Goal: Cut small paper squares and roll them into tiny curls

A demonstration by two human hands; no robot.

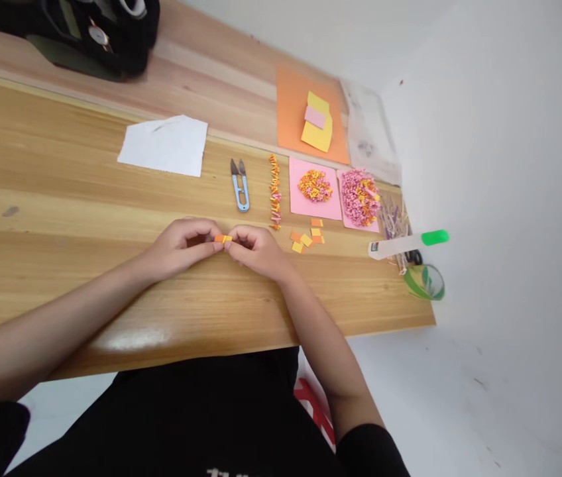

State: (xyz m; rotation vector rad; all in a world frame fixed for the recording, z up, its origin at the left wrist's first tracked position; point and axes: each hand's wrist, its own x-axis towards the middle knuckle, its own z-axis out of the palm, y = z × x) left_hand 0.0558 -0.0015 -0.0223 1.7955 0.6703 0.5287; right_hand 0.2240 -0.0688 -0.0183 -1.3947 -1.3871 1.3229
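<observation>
Over the counter (186,311), the left hand (181,248) and right hand (258,250) pinch an orange-and-yellow paper strip (224,239) between their fingertips. From it, blue-handled thread snips (246,197) lie toward one o'clock, a white sheet (164,147) at eleven, heaped paper bits (315,186) on a pink square (301,167) at two, loose rectangles (306,240) at three.

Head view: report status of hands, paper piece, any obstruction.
Left hand and right hand: both pinching. Small orange-and-yellow paper piece: held between them. Blue-handled thread snips: apart, beyond the hands. No obstruction seen.
</observation>
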